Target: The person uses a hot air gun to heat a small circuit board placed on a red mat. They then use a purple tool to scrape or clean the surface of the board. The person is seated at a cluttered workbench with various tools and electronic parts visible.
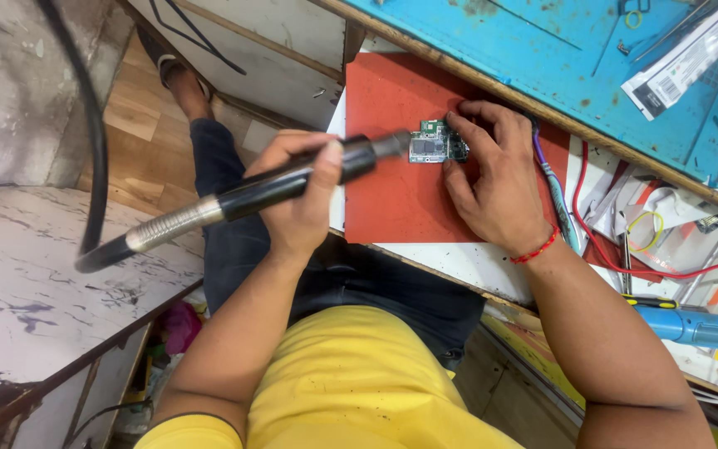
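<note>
My left hand [297, 195] grips a black rod-shaped handpiece [292, 179] with a metal spring collar and a thick black hose trailing off to the left. Its metal tip points at a small green circuit board [432, 143]. The board lies on a red mat [392, 199]. My right hand [496, 179], with a red thread at the wrist, presses its fingertips on the board's right edge and pins it flat. The hand hides part of the board.
A blue work mat [542, 50] lies beyond the red one, with a packaged strip [691, 54] on it. Red wire [625, 258], loose tools and a blue-handled tool [695, 326] crowd the right. A marbled surface [35, 283] sits left; my foot [178, 75] rests on the wooden floor.
</note>
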